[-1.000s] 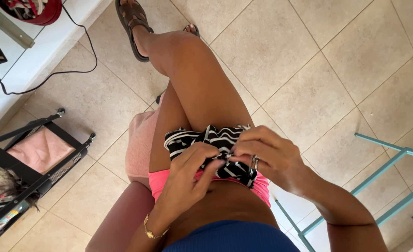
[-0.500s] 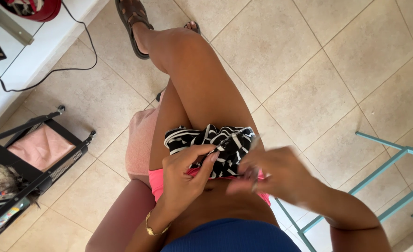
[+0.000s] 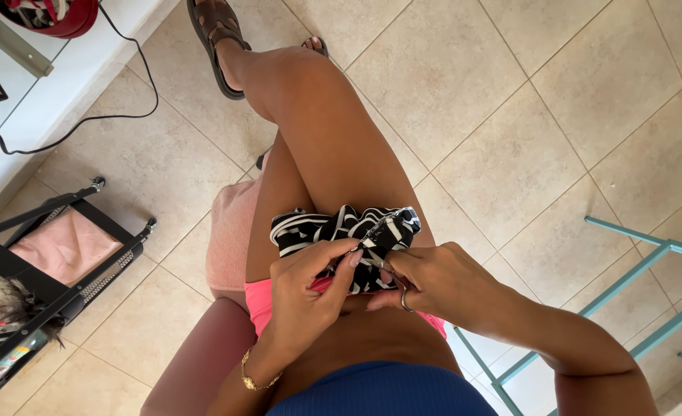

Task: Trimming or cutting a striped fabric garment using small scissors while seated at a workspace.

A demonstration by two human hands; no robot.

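Floor: beige tile (image 3: pixel 510 162), glossy, pale grout.
Rack: black metal frame (image 3: pixel 56 254) far left, pink cloth inside.
L hand (image 3: pixel 306 296): pinched on striped cloth (image 3: pixel 341 231), gold bracelet at wrist.
Cloth: on lap, soft, bunched, blk/white.
R hand (image 3: pixel 441 281): fingertips gripped cloth edge; what else held, couldn't tell.
Tip: best kept taut btwn both pinches, small moves.

The person wears a ribbed blue top (image 3: pixel 387 389), pink shorts (image 3: pixel 260 302), brown strappy sandals (image 3: pixel 211 35), a gold chain bracelet (image 3: pixel 254 379) and a silver ring (image 3: pixel 405 302).
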